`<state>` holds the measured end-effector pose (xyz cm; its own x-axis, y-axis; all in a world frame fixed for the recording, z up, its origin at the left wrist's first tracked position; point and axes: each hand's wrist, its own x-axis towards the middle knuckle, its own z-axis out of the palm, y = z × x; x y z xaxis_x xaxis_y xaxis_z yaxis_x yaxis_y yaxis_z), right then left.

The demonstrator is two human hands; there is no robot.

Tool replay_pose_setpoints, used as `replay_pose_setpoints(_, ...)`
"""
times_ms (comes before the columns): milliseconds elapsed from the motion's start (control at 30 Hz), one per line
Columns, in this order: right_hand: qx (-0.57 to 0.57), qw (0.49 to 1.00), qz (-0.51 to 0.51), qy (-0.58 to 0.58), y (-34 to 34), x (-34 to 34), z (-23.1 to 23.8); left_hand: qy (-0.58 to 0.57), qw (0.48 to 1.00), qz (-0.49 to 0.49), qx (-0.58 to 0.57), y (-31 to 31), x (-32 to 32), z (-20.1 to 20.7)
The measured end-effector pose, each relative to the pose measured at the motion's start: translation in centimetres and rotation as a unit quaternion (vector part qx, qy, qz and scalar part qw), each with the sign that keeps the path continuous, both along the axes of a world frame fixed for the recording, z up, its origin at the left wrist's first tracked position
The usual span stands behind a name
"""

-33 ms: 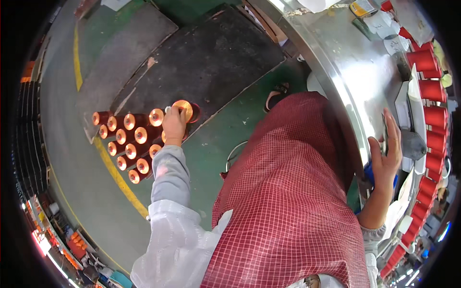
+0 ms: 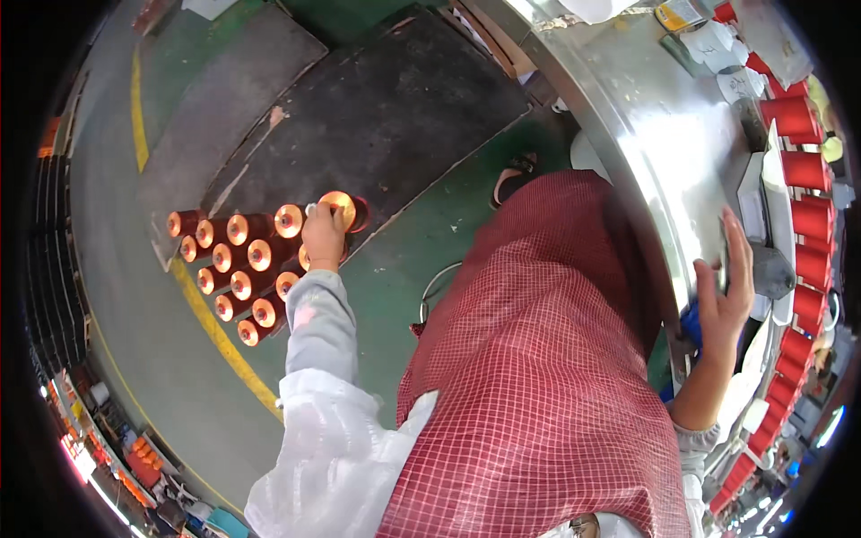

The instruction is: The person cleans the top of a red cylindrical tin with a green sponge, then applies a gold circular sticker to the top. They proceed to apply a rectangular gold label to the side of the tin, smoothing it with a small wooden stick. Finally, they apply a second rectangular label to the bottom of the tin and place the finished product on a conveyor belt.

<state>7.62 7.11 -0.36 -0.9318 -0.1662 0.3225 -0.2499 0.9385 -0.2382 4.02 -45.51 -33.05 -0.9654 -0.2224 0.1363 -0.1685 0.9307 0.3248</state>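
My left hand [image 2: 324, 238] reaches down to the floor boards, its fingers curled over the rim of a copper-topped spool [image 2: 338, 212] with a dark red body. This spool stands at the right end of a cluster of similar ones; one neighbour [image 2: 289, 221] is just left of my fingers. The hand covers part of the cluster. My right hand [image 2: 728, 291] is at the inner side of the steel worktable [image 2: 619, 117], fingers stretched and thumb apart, holding nothing. Beside its fingers is a dark grey faceted piece [image 2: 772, 273], and a blue object [image 2: 691, 325] shows partly behind the hand.
Several red spools [image 2: 793, 120] line the far right side. A black board [image 2: 386, 108] lies on the green floor beneath the cluster's edge. A yellow line [image 2: 215, 332] runs along the floor at left. My red checked apron [image 2: 538, 359] fills the middle.
My right hand has shifted very slightly toward the right and down. My left hand stays on the same spool.
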Motion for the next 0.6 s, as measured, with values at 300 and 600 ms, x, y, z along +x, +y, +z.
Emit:
replay_pose_setpoints(300,-0.037,0.985,-0.149,0.075,6.7,3.2,4.9,-0.201,0.967,0.108,-0.115,-4.9,1.5,-16.5)
replay_pose_setpoints(600,0.107,0.943,-0.260,0.179,30.9,-11.4,13.3,-0.156,0.975,0.152,-0.051,-1.2,1.6,-7.7)
